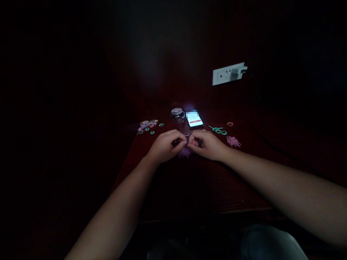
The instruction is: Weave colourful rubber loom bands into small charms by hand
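My left hand (166, 145) and my right hand (208, 144) meet over the table, thumbs and fingertips pinched closely together. Whatever they hold between them is too small and dark to name. Under the fingertips lies a pile of purple bands (184, 153), partly covered by the hands. A single light purple ring-shaped band (186, 134) rests just beyond the fingers. To the right are several green bands (218, 130), a bundle of pink bands (233, 141) and an orange band (230, 124). At the left sits a heap of mixed-colour bands (146, 126), with loose green ones around it.
A small clear jar with a patterned lid (177, 112) stands behind my hands. Beside it is a phone (195, 120) with its screen lit. A white wall socket (228, 74) with a plug is at the back right. The dark red table (189, 191) fades into darkness.
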`<state>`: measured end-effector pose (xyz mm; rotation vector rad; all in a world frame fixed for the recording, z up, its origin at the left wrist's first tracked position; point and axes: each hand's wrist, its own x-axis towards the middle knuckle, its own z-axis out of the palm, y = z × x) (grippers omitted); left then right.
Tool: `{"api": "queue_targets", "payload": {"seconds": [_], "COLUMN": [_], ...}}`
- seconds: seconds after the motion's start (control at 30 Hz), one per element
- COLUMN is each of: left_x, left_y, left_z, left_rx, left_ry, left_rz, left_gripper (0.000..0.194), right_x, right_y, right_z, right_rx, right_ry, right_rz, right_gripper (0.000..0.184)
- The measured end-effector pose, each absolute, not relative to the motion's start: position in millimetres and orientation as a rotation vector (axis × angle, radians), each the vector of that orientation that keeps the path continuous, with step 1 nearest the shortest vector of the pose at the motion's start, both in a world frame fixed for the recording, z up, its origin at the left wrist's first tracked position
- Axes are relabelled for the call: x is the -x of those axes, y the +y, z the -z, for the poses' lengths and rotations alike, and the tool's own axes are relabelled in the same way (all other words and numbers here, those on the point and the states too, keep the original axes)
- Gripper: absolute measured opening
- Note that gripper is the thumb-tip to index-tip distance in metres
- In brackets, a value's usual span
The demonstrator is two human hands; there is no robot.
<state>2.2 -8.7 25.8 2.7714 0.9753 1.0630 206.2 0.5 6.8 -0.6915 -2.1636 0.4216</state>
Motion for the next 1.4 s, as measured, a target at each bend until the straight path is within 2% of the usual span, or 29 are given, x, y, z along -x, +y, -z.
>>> {"api": "queue_targets", "payload": {"seconds": [1.4], "left_x": [-1.3], "left_y": [-10.0], "left_z": [-20.3], "left_rx": [-2.654], "left_ry": [1.189], "left_rz": [-1.012], "left_gripper": [0.017], "right_x": [-207.5], "right_y": [5.0], "right_z": [0.8], "right_rx": [0.742], "right_ry": [-2.106], "right_rz": [-0.370], "right_gripper": [0.013]}}
